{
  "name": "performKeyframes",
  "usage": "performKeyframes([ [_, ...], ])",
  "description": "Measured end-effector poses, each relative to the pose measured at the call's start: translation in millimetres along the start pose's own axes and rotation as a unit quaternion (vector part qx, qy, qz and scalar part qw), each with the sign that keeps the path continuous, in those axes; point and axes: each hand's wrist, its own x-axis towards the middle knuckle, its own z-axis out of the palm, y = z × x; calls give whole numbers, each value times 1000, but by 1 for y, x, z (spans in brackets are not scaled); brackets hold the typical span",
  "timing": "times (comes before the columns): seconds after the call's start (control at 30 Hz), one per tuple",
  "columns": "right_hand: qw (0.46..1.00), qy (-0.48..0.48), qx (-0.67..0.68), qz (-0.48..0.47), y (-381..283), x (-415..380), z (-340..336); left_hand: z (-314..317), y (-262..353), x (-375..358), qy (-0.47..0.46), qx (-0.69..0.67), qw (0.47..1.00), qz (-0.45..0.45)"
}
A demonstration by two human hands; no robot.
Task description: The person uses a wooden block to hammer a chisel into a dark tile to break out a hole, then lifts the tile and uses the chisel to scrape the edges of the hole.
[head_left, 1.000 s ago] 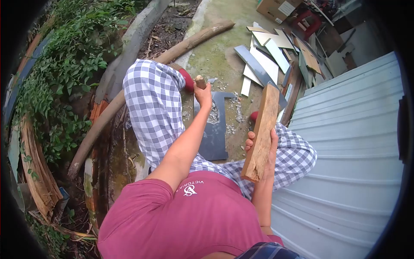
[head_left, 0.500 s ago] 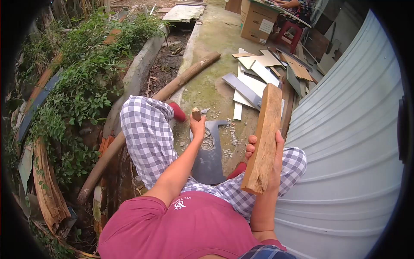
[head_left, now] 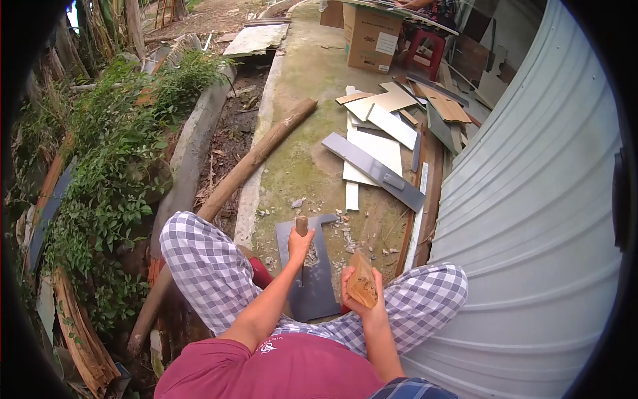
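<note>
My left hand (head_left: 300, 246) is closed round the wooden handle (head_left: 302, 225) of a tool; a thin dark part points down from the fist. Below it lies a dark grey board (head_left: 319, 287) with pale chips on it, between my knees. To the right, my right hand (head_left: 364, 291) grips a rough wooden block (head_left: 361, 282), seen nearly end-on, beside the board's right edge.
A long log (head_left: 256, 156) slants past my left knee. White and grey panels (head_left: 373, 154) are piled ahead, near a cardboard box (head_left: 372, 38) and a red stool (head_left: 425, 53). A corrugated metal sheet (head_left: 525, 199) rises on the right, plants on the left. A person's arm shows behind the box.
The wooden block has come down and tipped from upright to nearly end-on, with my right hand lower and further left. My left hand is lower over the board. The view has shifted.
</note>
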Motion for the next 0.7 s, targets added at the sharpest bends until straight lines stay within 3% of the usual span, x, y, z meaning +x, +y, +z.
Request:
performKeyframes([
  [0.07, 988, 106, 108, 21, 6, -7, 2, 0, -21, 6, -44, 17, 998, -35],
  [0.13, 991, 114, 63, 12, 0, 1, -12, 5, -27, 15, -84, 32, 993, -79],
  [0.2, 993, 104, 49, 9, -4, -3, -15, 10, -37, 10, -182, 50, 971, -144],
  [0.23, 990, 115, 83, 11, -6, -4, -15, 22, -62, 12, -183, 66, 969, -153],
  [0.3, 990, 134, 10, -39, -9, -1, -20, 29, -59, -3, -177, 29, 967, -180],
  [0.43, 949, 243, -163, -120, -2, 11, -23, 45, -80, -11, -199, 191, 948, -156],
  [0.5, 938, 269, -181, -122, -5, 18, -31, 43, -66, -13, -162, 229, 950, -134],
  [0.63, 930, 278, -202, -127, 8, 20, -13, 37, -67, -9, -146, 194, 958, -154],
  [0.7, 934, 274, -204, -108, 9, 23, -11, 41, -67, -7, -149, 143, 951, -229],
])
